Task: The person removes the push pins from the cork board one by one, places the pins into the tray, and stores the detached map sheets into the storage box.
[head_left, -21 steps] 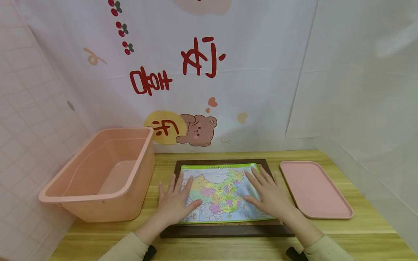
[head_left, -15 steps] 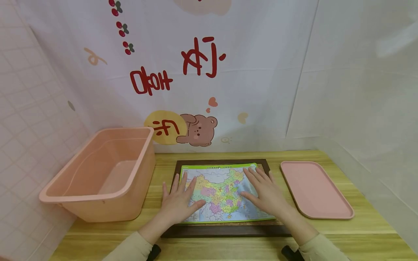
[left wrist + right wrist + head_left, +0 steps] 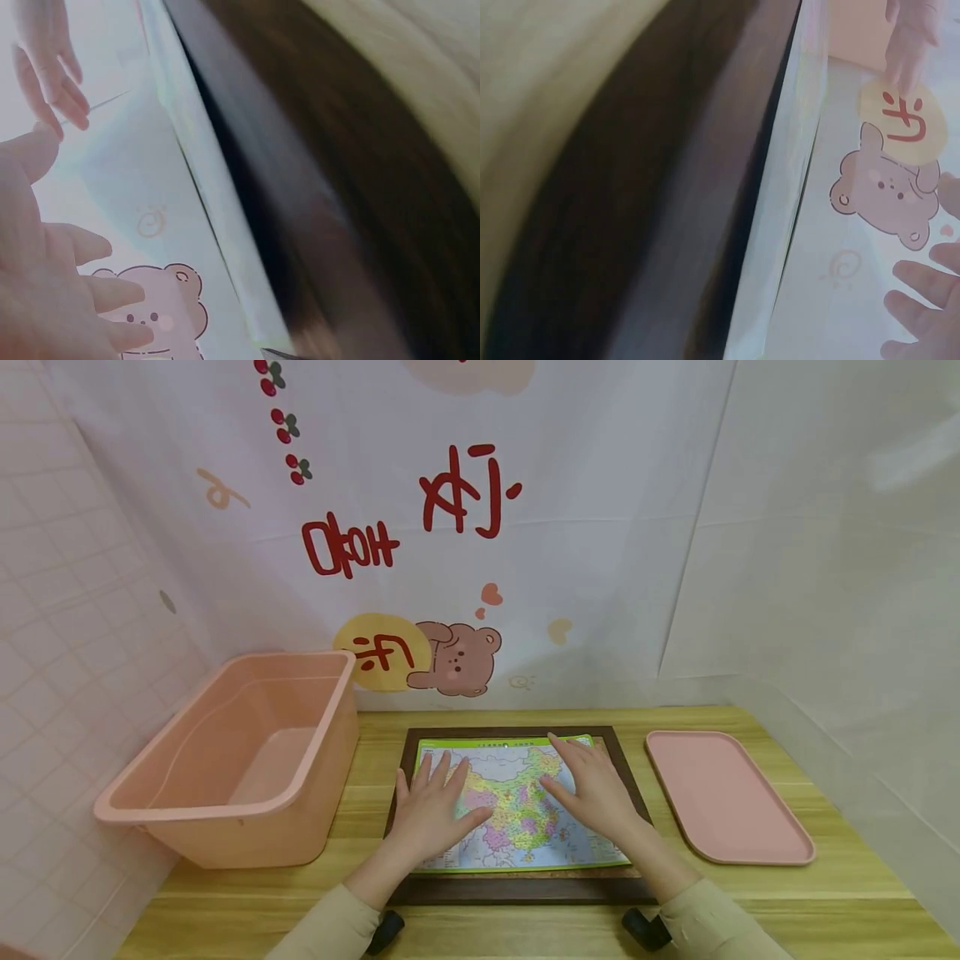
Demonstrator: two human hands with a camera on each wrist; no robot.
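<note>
On one dark-framed colourful map board (image 3: 517,814), the left hand (image 3: 431,814) and right hand (image 3: 596,789) press flat, fingers spread wide; one peach plastic tub (image 3: 240,760), one pink tray (image 3: 723,797) flank it.

Setting of the scene. A light wooden counter (image 3: 787,902) with a pale yellow grain fills the lower part of the head view. Behind it hangs a white fabric backdrop (image 3: 600,527) printed with red characters (image 3: 468,489), small red cherries (image 3: 288,427), a brown cartoon bear (image 3: 453,660) beside a yellow disc (image 3: 378,652), and a small red heart (image 3: 491,595). A plain white sheet (image 3: 840,568) closes the right side, meeting the backdrop at a vertical seam. A white sheet with a faint square grid (image 3: 67,635) closes the left side. Lighting is soft and even, with only faint shadows on the counter.
</note>
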